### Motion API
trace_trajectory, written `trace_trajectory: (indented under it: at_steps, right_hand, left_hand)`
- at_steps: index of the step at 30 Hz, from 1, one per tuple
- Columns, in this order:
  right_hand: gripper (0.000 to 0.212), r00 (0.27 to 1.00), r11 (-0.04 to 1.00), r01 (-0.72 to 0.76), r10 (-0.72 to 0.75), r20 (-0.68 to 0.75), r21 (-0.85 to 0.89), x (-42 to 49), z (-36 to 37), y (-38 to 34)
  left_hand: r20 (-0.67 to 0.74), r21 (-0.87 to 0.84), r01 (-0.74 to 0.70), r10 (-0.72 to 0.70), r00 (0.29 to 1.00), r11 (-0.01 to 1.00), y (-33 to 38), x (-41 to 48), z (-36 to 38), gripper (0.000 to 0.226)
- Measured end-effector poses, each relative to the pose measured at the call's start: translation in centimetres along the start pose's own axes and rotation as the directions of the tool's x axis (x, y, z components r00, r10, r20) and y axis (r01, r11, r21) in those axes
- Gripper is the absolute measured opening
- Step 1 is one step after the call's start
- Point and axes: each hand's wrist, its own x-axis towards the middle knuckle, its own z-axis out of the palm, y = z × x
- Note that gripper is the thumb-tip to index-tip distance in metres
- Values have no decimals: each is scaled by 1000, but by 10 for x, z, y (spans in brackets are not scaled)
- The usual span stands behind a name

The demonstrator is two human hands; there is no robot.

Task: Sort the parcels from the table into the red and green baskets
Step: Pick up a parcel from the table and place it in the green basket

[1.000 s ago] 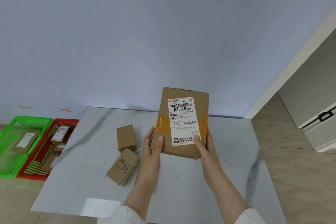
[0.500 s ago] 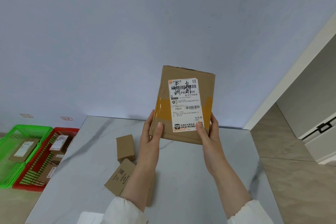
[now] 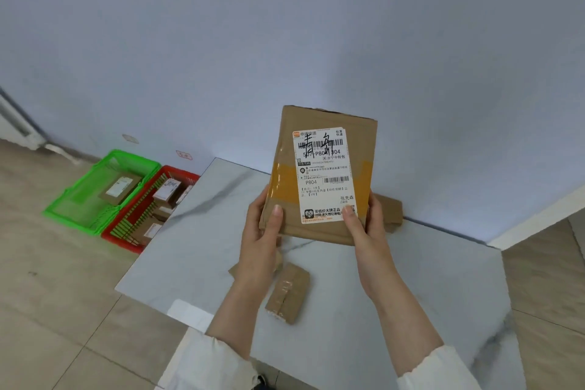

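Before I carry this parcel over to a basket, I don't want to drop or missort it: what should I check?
1. Grip: the left hand and right hand both hold the flat brown cardboard parcel at its lower corners: ok.
2. Label: the white shipping label faces the camera, with only the thumbs on its lower edge: ok.
3. Destination: nothing visible says which basket it belongs in: cannot tell.
4. Green plastic basket: one parcel inside, with room to spare: ok.
5. Red plastic basket: several parcels inside, partly hidden behind the white marble table: cannot tell.
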Motion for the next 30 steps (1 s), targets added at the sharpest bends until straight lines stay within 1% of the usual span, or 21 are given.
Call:
trace_trajectory:
  at_steps: [2, 5, 7, 11, 15, 17, 21, 27, 30]
  right_hand:
    - [49, 997, 1000, -17, 18, 69, -20, 1, 35, 6]
    - [51, 980, 998, -31, 40, 194, -49, -4, 97, 15]
    - [55, 958, 996, -46, 64, 278, -73, -12, 143, 23]
    - [61, 897, 990, -74, 117, 425, -117, -35, 241, 47]
    - [58, 840, 984, -88, 158, 519, -157, -59, 347, 78]
    - [58, 818, 979, -103, 185, 545, -177, -67, 396, 93]
    - [60, 779, 973, -113, 213, 590, -202, -73, 481, 117]
    - [60, 754, 955, -126, 267, 601, -267, -49, 583, 144]
    - [62, 759, 951, -122, 274, 591, -284, -20, 635, 153]
  left_hand:
    - [-73, -3, -7, 7, 997, 1000, 3, 0, -36, 50]
    - [-185, -37, -24, 17, 983, 999, 7, -6, -99, 53]
    - [-263, -51, -32, 17, 965, 998, 10, -13, -144, 51]
    - [-404, -70, -49, 16, 915, 996, 13, -28, -243, 38]
    - [-509, -79, -53, 5, 861, 995, 15, -33, -351, 46]
    - [-549, -95, -41, -18, 835, 995, 17, -33, -400, 42]
    - [-585, -120, -30, -46, 810, 992, 16, -25, -484, 38]
    - [-591, -143, 13, -95, 801, 990, 19, 20, -580, 37]
    - [-585, -135, 47, -118, 803, 990, 28, 61, -623, 34]
